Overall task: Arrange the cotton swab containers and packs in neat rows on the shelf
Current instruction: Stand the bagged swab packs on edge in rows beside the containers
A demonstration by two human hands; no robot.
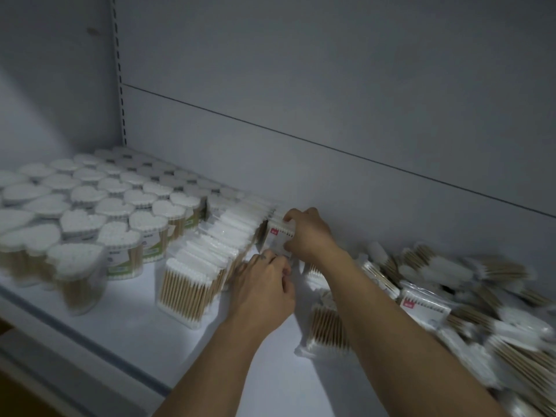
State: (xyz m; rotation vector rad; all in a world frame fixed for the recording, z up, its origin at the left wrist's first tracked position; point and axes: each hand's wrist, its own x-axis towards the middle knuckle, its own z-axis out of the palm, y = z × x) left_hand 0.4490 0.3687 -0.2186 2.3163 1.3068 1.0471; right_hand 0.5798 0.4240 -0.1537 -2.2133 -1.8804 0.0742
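Note:
Heart-shaped clear containers of cotton swabs (114, 210) stand in rows on the left of the white shelf (126, 320). Right of them, flat swab packs (207, 260) stand upright in two rows running toward the back wall. My right hand (310, 233) grips an upright pack with a red label (276, 237) at the right side of the far row. My left hand (264, 284) rests with curled fingers against the near row's right side, just below that pack; what it pinches is hidden.
A loose heap of swab packs (451, 299) covers the shelf's right side, one with a red label (424, 308) on top. One pack (328, 332) lies flat under my right forearm. The grey back panel rises behind; the shelf's front edge runs lower left.

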